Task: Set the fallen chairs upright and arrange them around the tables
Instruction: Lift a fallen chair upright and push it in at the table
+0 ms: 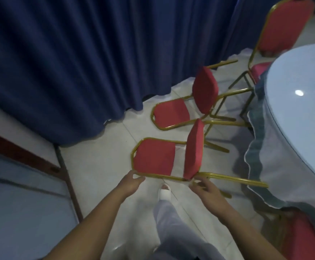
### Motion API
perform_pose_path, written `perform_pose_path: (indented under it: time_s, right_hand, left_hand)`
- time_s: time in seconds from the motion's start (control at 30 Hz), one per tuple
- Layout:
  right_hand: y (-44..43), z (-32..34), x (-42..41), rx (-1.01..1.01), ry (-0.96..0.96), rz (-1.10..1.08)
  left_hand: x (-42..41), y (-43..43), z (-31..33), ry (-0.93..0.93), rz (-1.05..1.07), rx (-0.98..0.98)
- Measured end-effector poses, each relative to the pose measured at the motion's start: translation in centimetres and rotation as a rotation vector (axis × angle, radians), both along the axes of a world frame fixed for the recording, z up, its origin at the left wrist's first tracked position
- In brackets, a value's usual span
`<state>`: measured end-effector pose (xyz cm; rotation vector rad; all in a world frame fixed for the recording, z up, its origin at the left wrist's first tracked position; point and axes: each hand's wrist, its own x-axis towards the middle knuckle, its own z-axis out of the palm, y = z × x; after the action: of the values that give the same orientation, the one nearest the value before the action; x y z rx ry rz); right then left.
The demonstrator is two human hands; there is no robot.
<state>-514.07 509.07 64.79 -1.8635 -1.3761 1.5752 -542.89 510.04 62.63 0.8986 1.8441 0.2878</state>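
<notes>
Head view: a person's two bare arms reach forward and down over a pale tiled floor (96, 166), with one foot in a white sandal (165, 192) between them. At the floor's near right, a fourth chair (303, 237) shows as a red cushion partly hidden under the cloth of the desk (293, 76).

The left hand (131, 182) grips the gold frame tube at the near corner of the backrest of the near chair (154, 156), thumb above and fingers (139, 178) curled under. The right hand (206, 187) is at the tube beside the seat joint. Its fingers (199, 183) are curled but blurred, so a closed hold cannot be confirmed.

The near chair lies on its back: backrest top pointing left toward the blue curtain (68, 53), seat on edge, legs pointing right toward the desk. Its long axis runs left to right.

Just beyond, the second fallen chair (170, 114) lies the same way, roughly parallel. Farthest, at the desk's far edge, the upright chair (286, 25) stands with its seat tucked under the cloth.
</notes>
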Motion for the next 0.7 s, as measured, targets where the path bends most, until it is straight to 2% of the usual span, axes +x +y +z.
perform_pose_path:
  time_s: [0.1, 0.23, 0.33, 0.57, 0.7]
  right_hand:
    - [5.8, -2.4, -0.7, -0.009, 0.001, -0.095]
    - [13.6, -3.8, -2.1, -0.043, 0.014, -0.185]
    - [18.9, -3.9, -3.2, -0.061, 0.028, -0.188]
    - [27.9, -3.6, -5.9, 0.016, -0.096, -0.088]
    - [29.7, -4.4, -7.1, 0.002, -0.194, -0.190]
  left_hand:
    - [-0.8, 6.7, -0.5, -0.002, -0.082, 0.009]
    - [-3.6, 14.7, -0.1, 0.044, -0.148, -0.074]
    - [-6.0, 20.8, 0.5, 0.076, -0.155, -0.063]
    - [-9.4, 32.9, -0.7, 0.125, -0.199, -0.062]
    - [-9.8, 39.7, -2.9, 0.133, -0.323, -0.139]
